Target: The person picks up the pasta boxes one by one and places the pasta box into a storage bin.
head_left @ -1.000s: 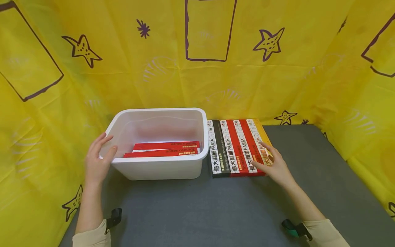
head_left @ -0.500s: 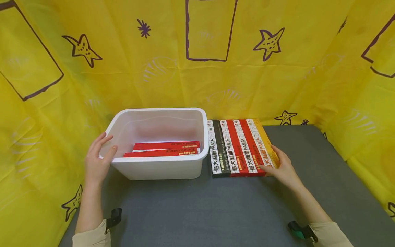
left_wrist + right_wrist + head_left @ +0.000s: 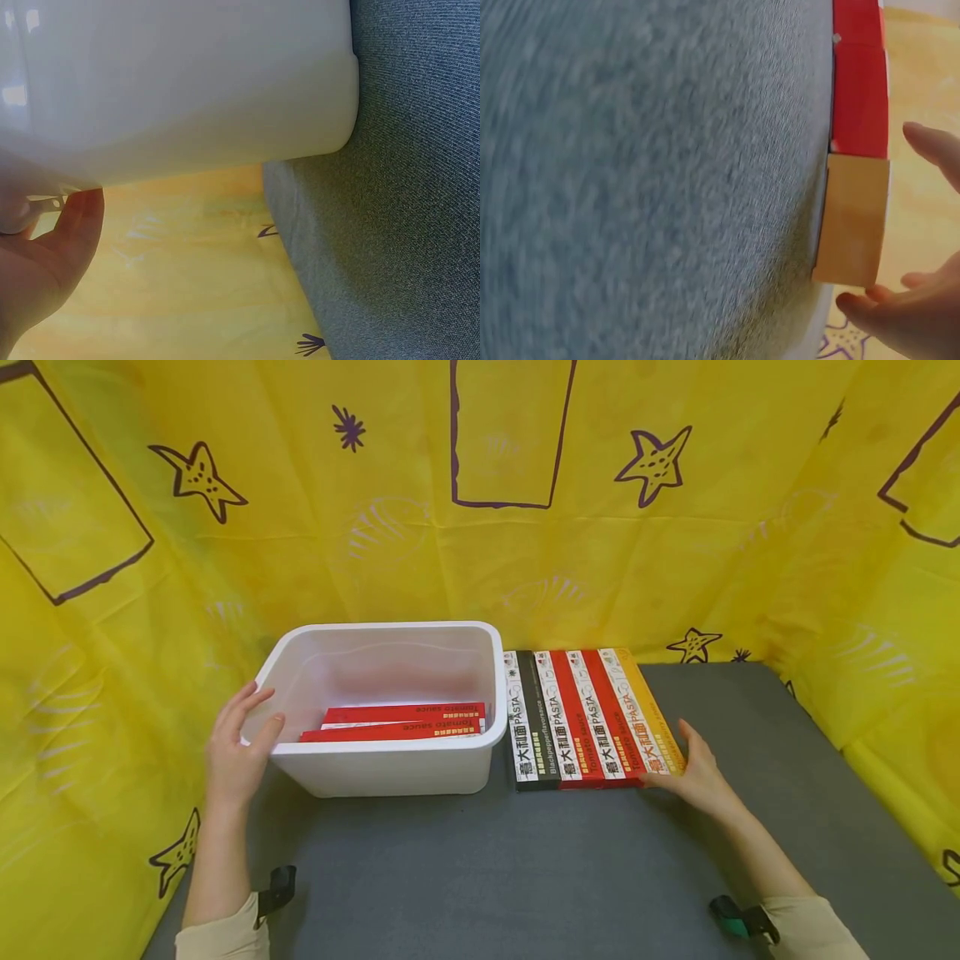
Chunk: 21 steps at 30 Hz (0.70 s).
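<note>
Yellow pasta box (image 3: pixel 654 718): likely light, stiff; pinch across long sides.
Right hand (image 3: pixel 702 777): beside its near end, unclenched.
Left hand (image 3: pixel 237 756): grasping white tub (image 3: pixel 390 774) rim.

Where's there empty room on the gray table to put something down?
The biggest bare patch of gray table lies in front of the white bin and the row of pasta boxes, between left forearm and right forearm. Another lies right of the yellow box and right hand, up to the yellow cloth. It's crowded where bin and boxes sit tightly side by side.
</note>
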Available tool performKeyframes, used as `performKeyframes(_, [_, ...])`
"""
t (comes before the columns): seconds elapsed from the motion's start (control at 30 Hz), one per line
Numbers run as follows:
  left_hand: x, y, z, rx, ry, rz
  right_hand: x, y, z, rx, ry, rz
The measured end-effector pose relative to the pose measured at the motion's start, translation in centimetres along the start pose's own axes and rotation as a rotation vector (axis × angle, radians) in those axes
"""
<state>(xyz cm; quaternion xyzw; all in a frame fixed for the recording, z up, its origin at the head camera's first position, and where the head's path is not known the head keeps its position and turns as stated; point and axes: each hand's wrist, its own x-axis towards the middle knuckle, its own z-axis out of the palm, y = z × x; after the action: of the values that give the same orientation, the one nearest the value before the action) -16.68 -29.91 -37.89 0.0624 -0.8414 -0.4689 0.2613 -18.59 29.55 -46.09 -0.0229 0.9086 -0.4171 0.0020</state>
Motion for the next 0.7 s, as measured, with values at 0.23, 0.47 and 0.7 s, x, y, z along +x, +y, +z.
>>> performKeyframes(0.23, [0.0, 0.1, 0.0, -0.002, -0.004, -0.005, 0.2, 1.0, 0.2, 0.010, -0.091, 0.007])
performKeyframes(0.47, [0.0, 0.1, 0.0, -0.001, -0.015, -0.020, 0.2, 1.3, 0.6, -0.034, -0.089, 0.026])
performKeyframes(0.7, [0.0, 0.1, 0.0, -0.007, -0.010, -0.021, 0.4, 1.4, 0.7, -0.072, -0.054, -0.022])
